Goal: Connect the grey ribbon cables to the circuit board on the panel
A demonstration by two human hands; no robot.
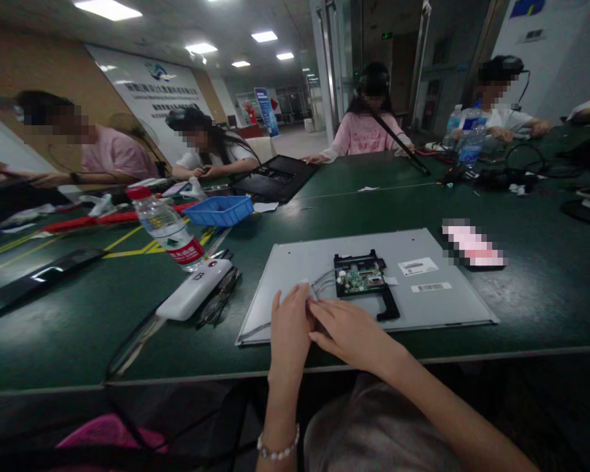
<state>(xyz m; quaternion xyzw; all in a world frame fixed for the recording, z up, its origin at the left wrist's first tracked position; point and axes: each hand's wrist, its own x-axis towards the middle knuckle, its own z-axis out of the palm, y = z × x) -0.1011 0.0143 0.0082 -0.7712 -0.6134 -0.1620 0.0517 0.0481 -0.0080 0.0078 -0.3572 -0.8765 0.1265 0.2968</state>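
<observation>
A flat grey panel [295, 261], like the back of a display, lies on the table in front of me. On it sits a black plastic bracket [391, 307] with a green circuit board [361, 280]. Thin grey cables [324, 282] run from the board towards my hands. My left hand [290, 328] is closed at the panel's left part, and a small pale piece shows by its fingertips. Touching it, my right hand [349, 328] has its fingers pressed together at the same spot. The fingers hide most of what they hold.
Left of the panel are a white power bank [194, 288], glasses [219, 298], a water bottle [170, 229] and a blue tray [221, 211]. A phone [474, 246] lies to the right. Several people sit around the green table [531, 288]; a black panel [275, 178] lies farther back.
</observation>
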